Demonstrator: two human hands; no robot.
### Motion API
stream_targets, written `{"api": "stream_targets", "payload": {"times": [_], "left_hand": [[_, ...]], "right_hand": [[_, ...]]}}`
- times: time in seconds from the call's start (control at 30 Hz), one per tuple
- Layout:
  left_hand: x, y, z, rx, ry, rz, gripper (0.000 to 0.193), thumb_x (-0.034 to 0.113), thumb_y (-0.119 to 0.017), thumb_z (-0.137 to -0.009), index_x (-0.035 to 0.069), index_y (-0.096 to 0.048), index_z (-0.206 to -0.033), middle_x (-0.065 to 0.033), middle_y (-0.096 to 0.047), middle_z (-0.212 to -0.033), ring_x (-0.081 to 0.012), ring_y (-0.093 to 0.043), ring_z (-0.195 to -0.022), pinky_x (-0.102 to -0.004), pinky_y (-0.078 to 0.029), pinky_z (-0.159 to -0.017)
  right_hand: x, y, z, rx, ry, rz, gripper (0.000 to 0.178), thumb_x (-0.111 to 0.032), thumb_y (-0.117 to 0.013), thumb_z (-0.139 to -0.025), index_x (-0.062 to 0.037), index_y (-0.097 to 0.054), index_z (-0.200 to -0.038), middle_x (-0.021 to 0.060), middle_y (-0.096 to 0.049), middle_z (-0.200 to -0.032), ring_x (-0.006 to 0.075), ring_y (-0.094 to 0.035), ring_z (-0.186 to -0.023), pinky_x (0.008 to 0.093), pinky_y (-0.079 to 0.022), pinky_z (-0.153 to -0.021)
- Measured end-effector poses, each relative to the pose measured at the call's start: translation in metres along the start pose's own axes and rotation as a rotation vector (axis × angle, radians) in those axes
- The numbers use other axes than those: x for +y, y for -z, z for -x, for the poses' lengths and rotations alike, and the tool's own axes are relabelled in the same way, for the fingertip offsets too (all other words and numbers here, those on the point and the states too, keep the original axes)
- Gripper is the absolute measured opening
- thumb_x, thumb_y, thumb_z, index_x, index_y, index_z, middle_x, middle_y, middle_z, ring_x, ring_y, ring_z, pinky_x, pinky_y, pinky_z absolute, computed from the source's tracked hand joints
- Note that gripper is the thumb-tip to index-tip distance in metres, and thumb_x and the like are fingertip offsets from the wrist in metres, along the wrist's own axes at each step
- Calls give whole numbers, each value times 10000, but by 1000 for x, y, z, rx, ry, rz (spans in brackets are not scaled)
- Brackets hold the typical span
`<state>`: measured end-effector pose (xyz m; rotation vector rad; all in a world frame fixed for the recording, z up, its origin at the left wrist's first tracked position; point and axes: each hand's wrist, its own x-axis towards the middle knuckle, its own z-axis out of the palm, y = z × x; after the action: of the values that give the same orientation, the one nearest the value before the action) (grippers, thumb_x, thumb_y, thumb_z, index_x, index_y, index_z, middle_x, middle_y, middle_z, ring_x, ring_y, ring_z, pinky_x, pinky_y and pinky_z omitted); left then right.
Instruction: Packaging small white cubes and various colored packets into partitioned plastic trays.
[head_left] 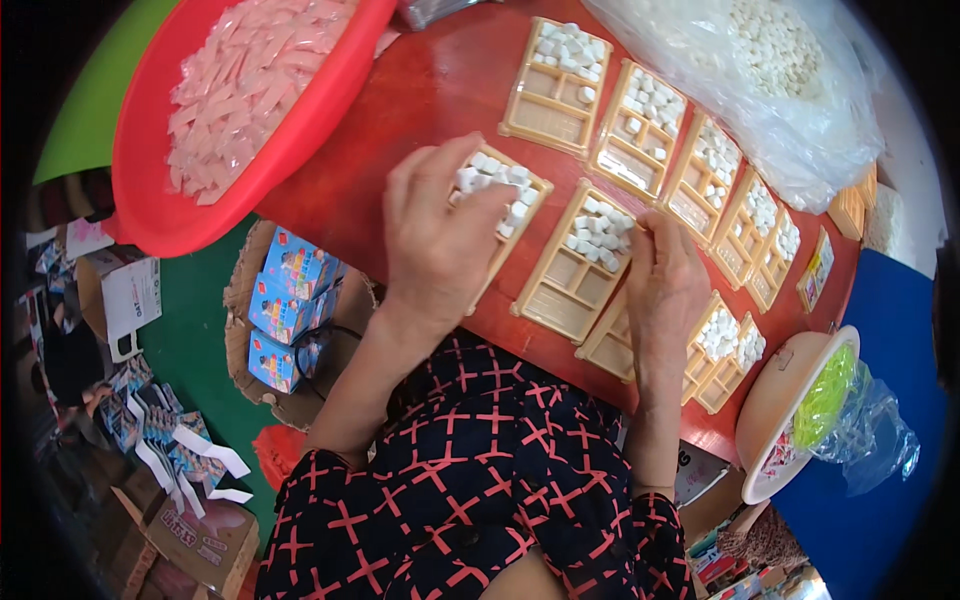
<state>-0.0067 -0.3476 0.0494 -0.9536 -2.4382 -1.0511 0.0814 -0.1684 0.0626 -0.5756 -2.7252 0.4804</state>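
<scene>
My left hand [435, 235] is curved over a beige compartment tray [492, 268], its thumb and fingers apart above the small white pieces [515, 178] in the top section. Part of that tray is hidden behind the hand. To the right, a second beige tray [558, 305] has white pieces [600, 232] in its top section and bare lower sections. My right hand [668, 285] is at this tray's upper right corner, with thumb and fingers drawn together; whatever they hold is hidden. Another beige tray [612, 345] is partly covered by my right hand.
Several similar trays [553, 115] line the far side of the red table [430, 75]. A clear bag [800, 150] of white pieces stands at far right, a red basin [150, 215] of wrapped pink strips at left. A pale bowl [765, 400] sits at the right edge, blue boxes [285, 305] below left.
</scene>
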Motion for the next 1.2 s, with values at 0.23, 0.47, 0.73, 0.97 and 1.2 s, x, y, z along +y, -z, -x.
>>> {"api": "stream_targets", "payload": {"times": [0.23,0.47,0.73,0.97,1.2], "left_hand": [[-27,15,13,29,287,55,233,-17,-664,-740,35,-654,-967,-119,-566,-1073,-258,-549,-955,-332,-460,-807],[-34,6,9,-10,144,182,334,-47,-678,-653,26,-613,-972,-102,-554,-921,-287,-550,-818,-368,-474,-702],[-33,1,6,-68,108,220,376,-70,-686,-636,18,-625,-997,-107,-582,-928,-279,-575,-840,-356,-490,-716],[-36,1,6,-64,38,177,333,-31,-699,-628,16,-619,-947,-101,-580,-918,-279,-558,-819,-356,-479,-706],[-21,2,1,-23,25,98,327,-23,-706,-649,41,-650,-965,-96,-600,-1001,-292,-548,-926,-358,-479,-763]], "right_hand": [[-1,-1,-8,-5,32,2,78,-14,-618,-790,-29,-608,-865,107,-613,-798,239,-610,-677,304,-473,-599],[-40,-11,-24,-78,132,-360,157,-4,-628,-779,-35,-636,-932,96,-611,-903,219,-605,-770,284,-479,-656],[-58,-40,-38,-272,290,-277,182,-16,-664,-729,-49,-658,-907,90,-604,-887,227,-614,-769,314,-487,-665],[-49,-27,-29,-140,265,-440,133,19,-674,-708,-9,-640,-833,98,-599,-823,210,-603,-703,283,-464,-606],[-8,-10,3,-58,14,-436,162,49,-663,-716,-11,-653,-866,69,-596,-821,139,-571,-704,236,-446,-596]]}}
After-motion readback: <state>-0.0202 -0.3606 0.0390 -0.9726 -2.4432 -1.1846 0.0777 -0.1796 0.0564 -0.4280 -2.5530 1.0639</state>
